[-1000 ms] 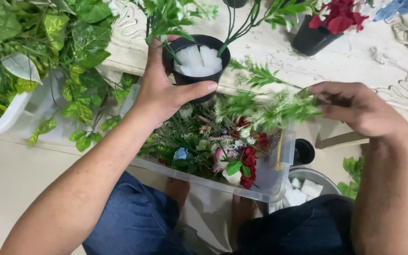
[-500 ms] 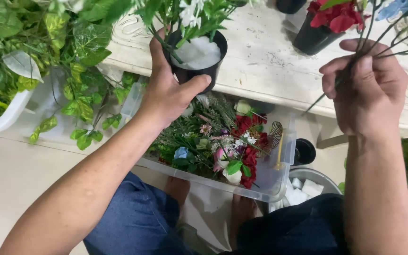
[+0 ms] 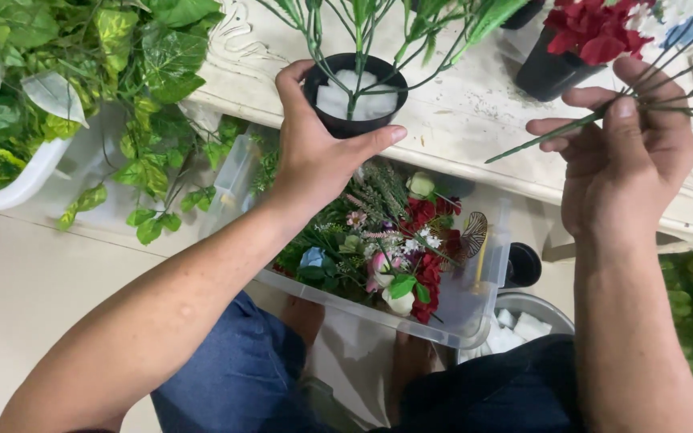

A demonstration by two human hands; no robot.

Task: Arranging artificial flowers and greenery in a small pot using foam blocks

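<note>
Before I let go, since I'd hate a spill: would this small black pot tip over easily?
Probably, yes. The pot is small, while tall stems rise well above its rim, so it looks top-heavy. The white filler seems light, adding little ballast. It also sits near the table edge, where the left hand steadies it.

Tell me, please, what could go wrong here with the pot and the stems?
The small black pot stands near the edge of the white table, steadied only by the left hand; it might tip into the clear box of flowers below. The right hand pinches several thin green stems loosely, so one may slip or bend.
</note>
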